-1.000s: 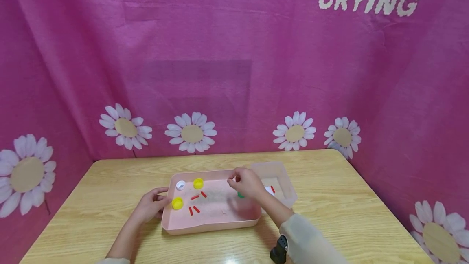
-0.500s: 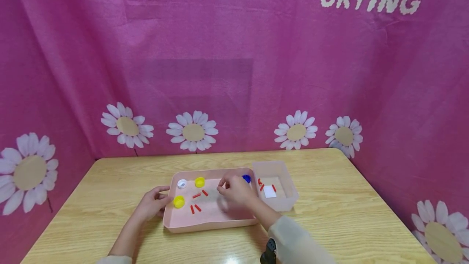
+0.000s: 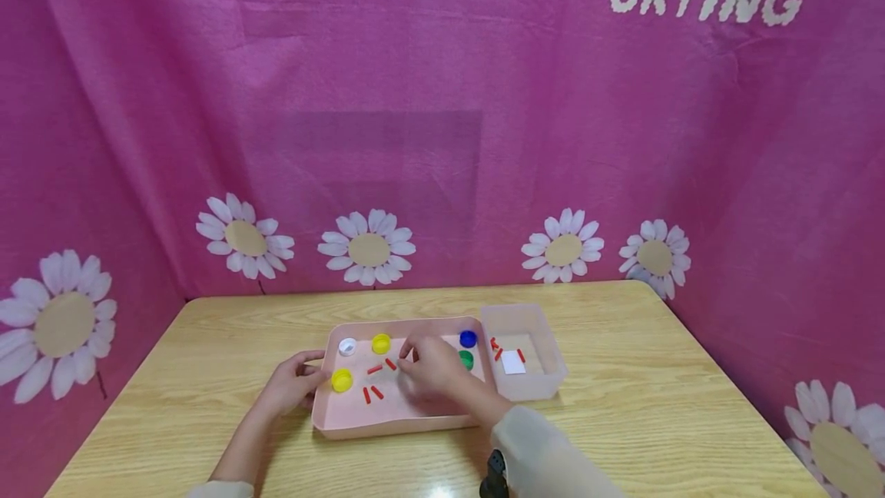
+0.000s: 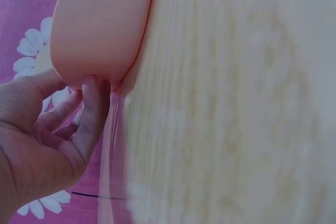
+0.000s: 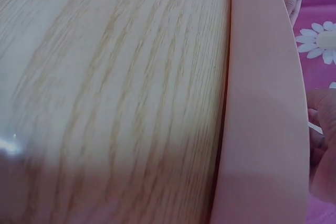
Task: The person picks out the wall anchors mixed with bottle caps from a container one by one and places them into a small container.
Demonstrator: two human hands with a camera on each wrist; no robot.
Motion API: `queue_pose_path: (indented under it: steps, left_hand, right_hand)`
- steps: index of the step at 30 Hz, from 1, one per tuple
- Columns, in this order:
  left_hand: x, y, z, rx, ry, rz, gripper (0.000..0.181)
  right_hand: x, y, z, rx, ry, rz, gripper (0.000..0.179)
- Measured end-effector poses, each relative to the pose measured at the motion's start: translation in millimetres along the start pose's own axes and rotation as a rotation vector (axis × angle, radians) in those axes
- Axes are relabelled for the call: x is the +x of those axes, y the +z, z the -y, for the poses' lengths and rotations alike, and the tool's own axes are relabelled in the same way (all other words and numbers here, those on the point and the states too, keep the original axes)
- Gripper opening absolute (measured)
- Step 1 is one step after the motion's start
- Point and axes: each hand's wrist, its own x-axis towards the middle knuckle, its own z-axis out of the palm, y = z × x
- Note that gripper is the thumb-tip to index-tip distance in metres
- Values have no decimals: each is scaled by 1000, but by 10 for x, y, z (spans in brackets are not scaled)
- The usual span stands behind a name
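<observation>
My left hand point(image 3: 293, 383) grips the left end of a shallow pink tray point(image 3: 387, 427), thumb at the rim and fingers against the outside wall. The left wrist view shows those fingers bent at the tray's corner point(image 4: 100, 30). Over the middle of the tray is my right hand point(image 3: 432, 366), fingers curled, pinching what looks like a small white strip point(image 5: 315, 128). Several red sticks point(image 3: 376, 370) lie just left of its fingertips. Two yellow caps point(image 3: 381, 343) and a white cap point(image 3: 347, 346) sit to the left; a blue cap point(image 3: 468, 339) and a green cap point(image 3: 466, 360) sit to the right.
A clear plastic box point(image 3: 553, 383) stands against the tray's right end, holding a white square point(image 3: 513, 362) and several red pieces point(image 3: 522, 356). Both stand on a wooden table point(image 3: 636, 406). A pink curtain point(image 3: 442, 98) with daisies hangs behind.
My right hand has moved left from the tray's right side to its middle, uncovering the blue and green caps and the box's contents. My left hand keeps its place on the tray.
</observation>
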Motion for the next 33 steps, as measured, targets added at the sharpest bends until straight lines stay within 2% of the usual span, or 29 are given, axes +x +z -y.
queue_pose_path:
  steps: [19,26,33]
  left_hand:
    - [13,-9,7,-13,-35,8,49]
    - [3,-18,-2,-7,-40,8,49]
    - [-4,-4,-8,1,-36,2,48]
  right_hand:
    - [101,227,-52,3,37,-64,14]
    - [111,281,-42,52,117,-31,15]
    - [109,310,8,69,141,-14,14]
